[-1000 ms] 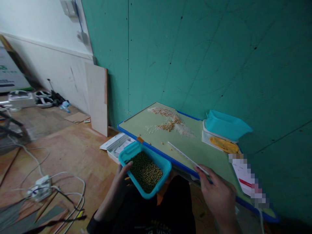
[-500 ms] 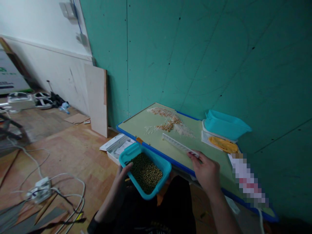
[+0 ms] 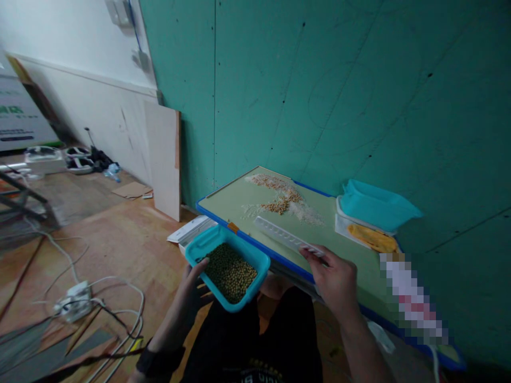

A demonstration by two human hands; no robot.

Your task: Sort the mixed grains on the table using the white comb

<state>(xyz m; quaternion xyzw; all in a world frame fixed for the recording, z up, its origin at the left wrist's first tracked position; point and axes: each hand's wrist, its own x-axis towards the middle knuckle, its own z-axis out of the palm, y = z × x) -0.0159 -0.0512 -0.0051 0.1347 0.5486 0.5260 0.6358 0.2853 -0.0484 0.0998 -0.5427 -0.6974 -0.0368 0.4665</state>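
My left hand (image 3: 190, 284) grips the near corner of a teal tray (image 3: 255, 256) filled with green beans (image 3: 229, 271), held just below the front edge of the small green table (image 3: 319, 234). My right hand (image 3: 333, 279) pinches one end of a white ruler (image 3: 285, 236), which lies flat on the table and points toward a scatter of rice and yellowish beans (image 3: 281, 199) at the far left of the tabletop.
A second teal tray (image 3: 375, 205) sits on white trays holding something yellow (image 3: 371, 238) at the table's right. A green wall (image 3: 319, 80) stands behind. On the wooden floor lie a power strip with cables (image 3: 75, 303), a white box (image 3: 187, 231) and a leaning board (image 3: 163, 159).
My right hand has moved forward and left, and the ruler has turned from edge-on to flat, closer to the grain scatter. The bean tray has shifted slightly left.
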